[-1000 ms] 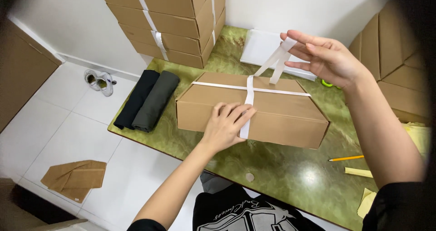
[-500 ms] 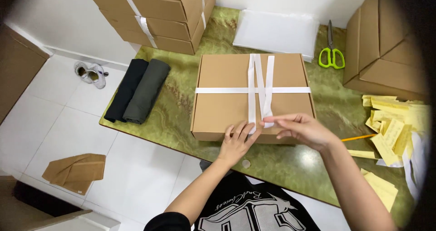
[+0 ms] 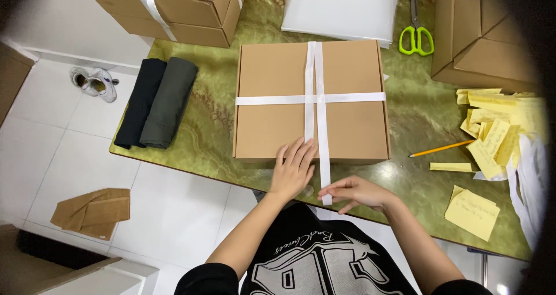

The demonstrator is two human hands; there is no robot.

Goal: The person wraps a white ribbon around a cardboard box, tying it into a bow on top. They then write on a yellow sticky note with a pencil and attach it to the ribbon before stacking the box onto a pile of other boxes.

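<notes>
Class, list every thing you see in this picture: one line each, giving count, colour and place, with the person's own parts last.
box: one, brown, table centre
tape: white, crossed over the box, loose end past its near edge
table: one, green marbled
cloth rolls: two, black and grey, table's left end
scissors: one, green-handled, far side
white sheets: stack, behind the box
stacked boxes: brown, far left and right
pencil: one, yellow, right of the box
notes: many, yellow, right
shoes: pair, white, floor
cardboard scrap: brown, floor
left hand: on the box's near edge
right hand: pinching the tape end

Head view, steeply down, near table (image 3: 417, 121)
</notes>
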